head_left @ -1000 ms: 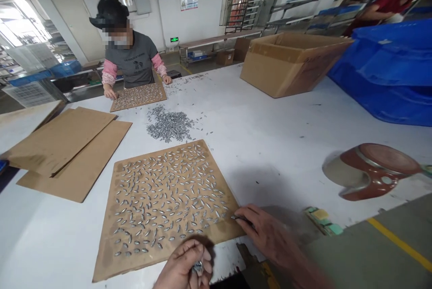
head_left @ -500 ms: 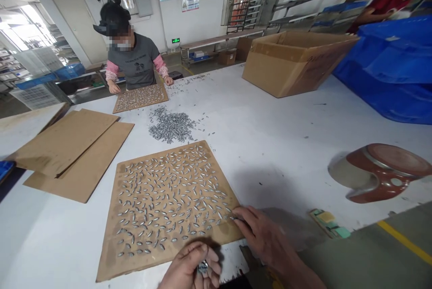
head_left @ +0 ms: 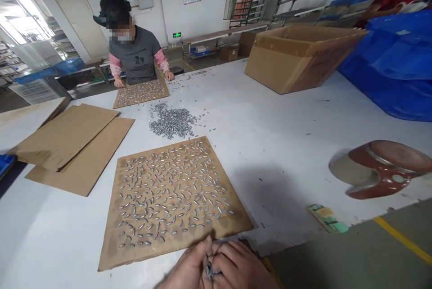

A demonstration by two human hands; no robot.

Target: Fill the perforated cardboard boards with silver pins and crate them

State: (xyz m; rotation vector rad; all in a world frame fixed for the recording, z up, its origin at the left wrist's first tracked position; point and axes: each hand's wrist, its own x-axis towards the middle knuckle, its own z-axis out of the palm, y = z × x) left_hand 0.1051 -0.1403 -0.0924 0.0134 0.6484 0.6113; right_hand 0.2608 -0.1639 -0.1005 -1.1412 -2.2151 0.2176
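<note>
My left hand [head_left: 191, 264], closed around several small grey metal pieces [head_left: 209, 272], is at the near edge of the table. Against it, my right hand [head_left: 238, 265] has its fingers curled and pressed onto the same pieces; which of them it grips is partly hidden. Just beyond both hands lies a brown cardboard sheet [head_left: 113, 241], with many small spindle-shaped metal pieces [head_left: 175, 181] spread over it, apart from one another. A loose heap of like pieces [head_left: 173, 122] lies past the sheet's far edge.
Bare cardboard sheets [head_left: 111, 145] overlap at left. Across the table, a person [head_left: 137, 55] handles another covered sheet [head_left: 141, 93]. An open carton [head_left: 280, 66], blue bins [head_left: 398, 73], a red-brown round container [head_left: 388, 169] and a green-yellow item [head_left: 327, 218] are at right.
My right hand has left the sheet's right corner and come to my left hand, where its fingers touch the held pieces. A piece now lies near that corner. The view has shifted slightly.
</note>
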